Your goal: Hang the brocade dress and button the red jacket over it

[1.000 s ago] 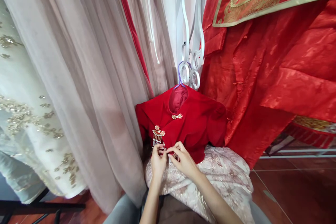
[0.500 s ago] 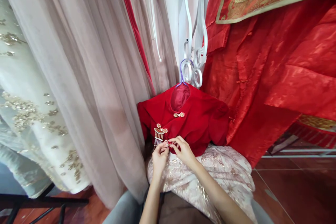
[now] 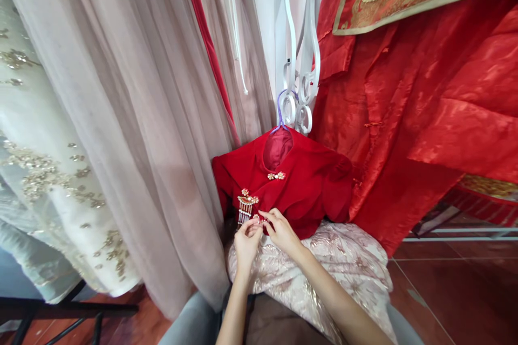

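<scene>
A red velvet top (image 3: pixel 299 188) hangs on a purple hanger (image 3: pixel 280 110), a beaded clasp (image 3: pixel 276 176) below its collar. A tasselled brooch (image 3: pixel 246 206) sits on its left front. At the lower front edge, my left hand (image 3: pixel 247 240) pinches one side of a small beaded fastener (image 3: pixel 259 219). My right hand (image 3: pixel 280 230) has thumb and fingers closed on the other side of it, touching the velvet. The fingertips partly cover the fastener. Pale patterned fabric (image 3: pixel 343 264) lies beneath the top and my wrists.
Pinkish-grey drapes (image 3: pixel 154 145) hang on the left beside a white gown with gold sequins (image 3: pixel 44 172). White scrolled metalwork (image 3: pixel 304 91) stands behind the hanger. Red satin garments (image 3: pixel 404 108) fill the right. A black metal frame (image 3: pixel 97 310) is at lower left.
My fingers have shifted very slightly at the fastener, and a little more of its beads shows between them. The garments hang as before.
</scene>
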`<control>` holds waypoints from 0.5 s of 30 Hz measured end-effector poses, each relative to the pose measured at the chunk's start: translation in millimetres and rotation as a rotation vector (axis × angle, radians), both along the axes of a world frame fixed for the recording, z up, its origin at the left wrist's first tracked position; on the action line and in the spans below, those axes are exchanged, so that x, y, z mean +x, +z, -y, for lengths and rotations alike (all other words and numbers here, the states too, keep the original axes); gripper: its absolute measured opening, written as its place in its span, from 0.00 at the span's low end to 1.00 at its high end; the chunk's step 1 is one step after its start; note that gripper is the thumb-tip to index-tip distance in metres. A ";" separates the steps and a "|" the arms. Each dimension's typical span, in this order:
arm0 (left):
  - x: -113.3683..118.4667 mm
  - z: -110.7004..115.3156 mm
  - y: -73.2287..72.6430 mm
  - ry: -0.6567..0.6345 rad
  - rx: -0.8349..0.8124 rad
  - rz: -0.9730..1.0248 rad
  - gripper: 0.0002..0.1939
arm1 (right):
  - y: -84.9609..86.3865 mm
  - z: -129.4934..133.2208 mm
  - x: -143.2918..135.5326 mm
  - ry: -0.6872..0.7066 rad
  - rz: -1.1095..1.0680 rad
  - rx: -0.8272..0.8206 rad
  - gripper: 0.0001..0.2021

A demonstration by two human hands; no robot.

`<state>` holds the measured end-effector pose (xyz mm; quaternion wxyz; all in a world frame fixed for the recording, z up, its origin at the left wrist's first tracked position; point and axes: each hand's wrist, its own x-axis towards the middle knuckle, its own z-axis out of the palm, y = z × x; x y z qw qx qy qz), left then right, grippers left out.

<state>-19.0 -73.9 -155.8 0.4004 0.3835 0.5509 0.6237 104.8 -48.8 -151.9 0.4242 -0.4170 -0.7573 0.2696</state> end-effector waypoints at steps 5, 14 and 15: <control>5.5 6.4 4.6 0.050 0.054 -0.124 0.11 | -0.1 1.4 -1.0 0.015 0.005 0.005 0.20; -9.2 -3.9 -7.2 -0.045 0.019 0.007 0.14 | 6.5 0.9 -2.0 0.008 -0.059 -0.033 0.19; -10.4 -4.6 -9.3 -0.059 0.008 0.028 0.14 | 8.6 0.6 -1.0 0.025 -0.050 -0.036 0.18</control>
